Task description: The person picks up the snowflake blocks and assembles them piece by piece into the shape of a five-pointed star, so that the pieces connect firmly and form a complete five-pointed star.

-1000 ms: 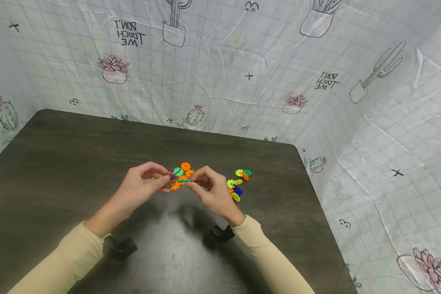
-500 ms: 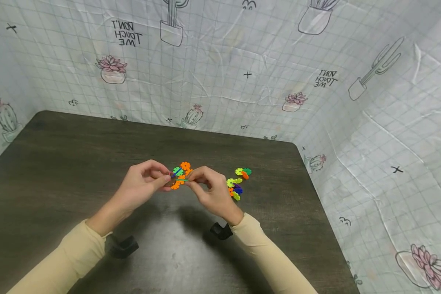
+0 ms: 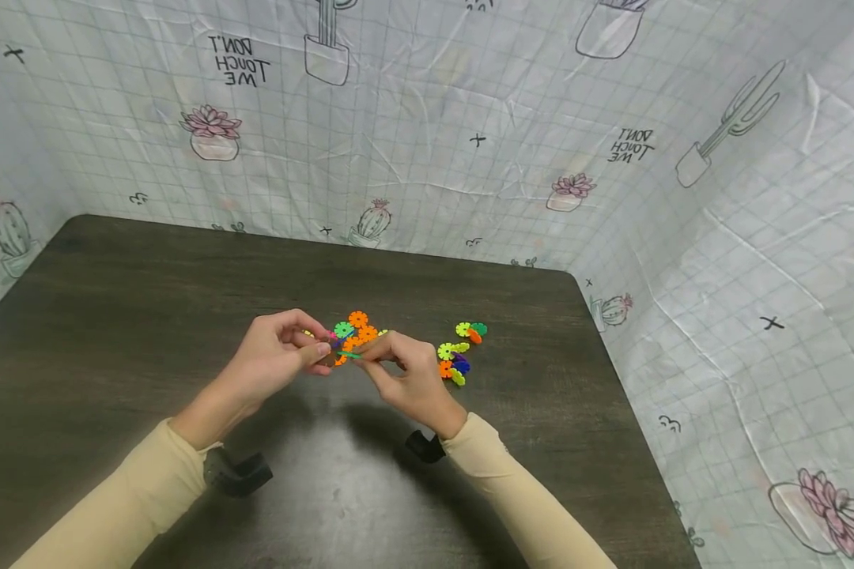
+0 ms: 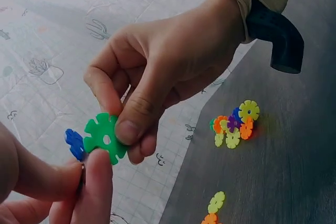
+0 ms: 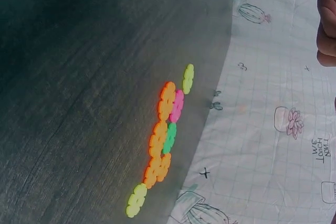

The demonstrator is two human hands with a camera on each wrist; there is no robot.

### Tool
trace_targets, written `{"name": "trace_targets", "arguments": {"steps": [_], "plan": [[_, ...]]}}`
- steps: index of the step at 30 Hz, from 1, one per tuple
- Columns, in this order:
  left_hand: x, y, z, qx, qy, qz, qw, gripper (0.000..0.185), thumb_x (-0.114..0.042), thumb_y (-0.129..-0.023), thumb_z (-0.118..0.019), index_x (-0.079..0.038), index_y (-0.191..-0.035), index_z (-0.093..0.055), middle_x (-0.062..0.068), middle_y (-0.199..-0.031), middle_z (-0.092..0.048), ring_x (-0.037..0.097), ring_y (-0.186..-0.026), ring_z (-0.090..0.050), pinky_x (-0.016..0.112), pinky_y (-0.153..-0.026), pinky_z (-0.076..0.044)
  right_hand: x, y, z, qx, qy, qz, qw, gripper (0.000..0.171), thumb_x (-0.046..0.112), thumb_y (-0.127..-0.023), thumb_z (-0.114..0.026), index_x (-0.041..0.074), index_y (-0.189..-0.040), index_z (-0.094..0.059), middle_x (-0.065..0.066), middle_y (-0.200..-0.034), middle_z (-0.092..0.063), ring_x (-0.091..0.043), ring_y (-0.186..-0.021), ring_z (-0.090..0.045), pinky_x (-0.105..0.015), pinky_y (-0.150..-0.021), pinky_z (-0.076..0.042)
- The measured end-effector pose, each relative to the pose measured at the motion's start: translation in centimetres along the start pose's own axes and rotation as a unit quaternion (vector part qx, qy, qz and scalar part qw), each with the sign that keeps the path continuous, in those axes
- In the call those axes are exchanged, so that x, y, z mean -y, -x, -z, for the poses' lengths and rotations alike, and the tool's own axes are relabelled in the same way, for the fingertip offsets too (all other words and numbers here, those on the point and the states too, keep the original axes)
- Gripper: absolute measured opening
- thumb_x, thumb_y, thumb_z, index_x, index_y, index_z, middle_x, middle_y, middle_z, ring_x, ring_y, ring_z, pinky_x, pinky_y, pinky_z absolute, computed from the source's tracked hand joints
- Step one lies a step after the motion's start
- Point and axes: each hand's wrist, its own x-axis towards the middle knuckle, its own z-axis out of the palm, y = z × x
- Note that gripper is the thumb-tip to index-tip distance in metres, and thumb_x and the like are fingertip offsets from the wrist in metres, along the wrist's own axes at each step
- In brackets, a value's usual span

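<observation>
My left hand point(image 3: 273, 356) pinches a blue notched flower-shaped disc point(image 4: 74, 144) between thumb and fingers. Opposite it, my right hand point(image 3: 414, 375) pinches a green notched disc point(image 4: 105, 136) by its edge, thumb in front. The green disc is right beside the blue one in the left wrist view; whether their slots join is hard to tell. One left fingertip overlaps the green disc's lower edge. Beyond the hands lie orange discs point(image 3: 358, 319) and a light green disc point(image 3: 344, 329) on the table. Fingers partly cover the blue disc.
A second cluster on the dark table point(image 3: 185, 269) has yellow discs point(image 3: 446, 352), an orange disc point(image 3: 475, 337) and a blue disc point(image 3: 461, 363). A pink disc point(image 5: 177, 106) lies in the other group. A printed cloth point(image 3: 427, 142) hangs behind the table.
My right hand has shifted slightly left with the green disc, bringing it nearer my left fingers. The green disc tilts differently. My left hand stays nearly in place.
</observation>
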Motion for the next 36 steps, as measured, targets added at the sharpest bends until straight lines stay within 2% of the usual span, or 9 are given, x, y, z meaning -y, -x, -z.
{"name": "trace_targets", "arguments": {"steps": [6,9,17,23,29,32,36], "plan": [[0.0,0.2,-0.2,-0.007,-0.009,0.009,0.9999,0.018,0.001,-0.084,-0.067,0.007,-0.099,-0.059,0.015,-0.08,-0.067,0.025,-0.069,-0.071,0.037,-0.07,-0.058,0.1,0.2,-0.1,0.006,0.006,0.023,1.0,0.011,-0.002,-0.081,-0.069,0.005,-0.081,-0.06,-0.006,-0.082,-0.068,-0.01,-0.078,-0.068,-0.017,-0.074,-0.055],[0.1,0.3,-0.5,-0.01,-0.003,0.001,0.9999,0.019,0.002,-0.082,-0.068,0.008,-0.098,-0.059,0.015,-0.079,-0.066,0.024,-0.069,-0.071,0.036,-0.068,-0.058,0.2,0.3,0.0,0.007,0.024,0.028,0.999,0.012,-0.002,-0.081,-0.069,0.005,-0.081,-0.059,-0.005,-0.082,-0.068,-0.01,-0.078,-0.068,-0.016,-0.074,-0.054],[0.6,0.4,-1.2,-0.024,-0.001,-0.013,0.9996,0.019,0.003,-0.082,-0.068,0.011,-0.096,-0.057,0.021,-0.088,-0.065,0.023,-0.07,-0.072,0.035,-0.066,-0.058,0.4,0.9,-0.2,-0.008,0.061,0.055,0.997,0.014,-0.001,-0.079,-0.071,0.004,-0.082,-0.059,-0.006,-0.083,-0.069,-0.011,-0.08,-0.069,-0.018,-0.077,-0.054],[1.0,0.0,-1.4,-0.023,0.017,-0.017,0.9994,0.016,0.005,-0.083,-0.066,0.011,-0.094,-0.056,0.023,-0.09,-0.065,0.023,-0.069,-0.071,0.036,-0.066,-0.058,0.1,1.1,-0.4,-0.016,0.071,0.05,0.996,0.014,-0.001,-0.079,-0.072,0.004,-0.083,-0.06,-0.005,-0.082,-0.069,-0.011,-0.079,-0.069,-0.017,-0.075,-0.054],[1.6,-0.4,-1.3,0.004,0.03,0.004,0.9995,0.023,0.002,-0.085,-0.064,0.012,-0.104,-0.053,0.02,-0.097,-0.058,0.021,-0.075,-0.071,0.041,-0.073,-0.057,-0.1,1.1,0.1,0.019,0.044,0.007,0.999,0.015,0.002,-0.079,-0.074,0.005,-0.085,-0.06,-0.005,-0.082,-0.07,-0.009,-0.077,-0.069,-0.013,-0.073,-0.053],[1.9,-0.6,-1.1,0.025,0.012,0.008,0.9996,0.026,-0.002,-0.086,-0.066,0.01,-0.106,-0.054,0.02,-0.097,-0.058,0.021,-0.078,-0.071,0.042,-0.075,-0.057,0.0,1.2,0.5,0.053,0.04,-0.032,0.997,0.017,0.008,-0.082,-0.072,0.006,-0.092,-0.06,-0.003,-0.087,-0.07,-0.006,-0.079,-0.068,-0.012,-0.073,-0.053],[2.4,-0.9,-0.9,0.045,-0.033,0.02,0.9983,0.028,-0.01,-0.085,-0.069,0.004,-0.106,-0.058,0.019,-0.095,-0.062,0.024,-0.079,-0.071,0.04,-0.076,-0.057,0.1,1.4,0.7,0.097,0.045,-0.089,0.99,0.022,0.012,-0.084,-0.07,0.008,-0.102,-0.058,0.0,-0.093,-0.069,-0.002,-0.081,-0.066,-0.013,-0.073,-0.053]]}}
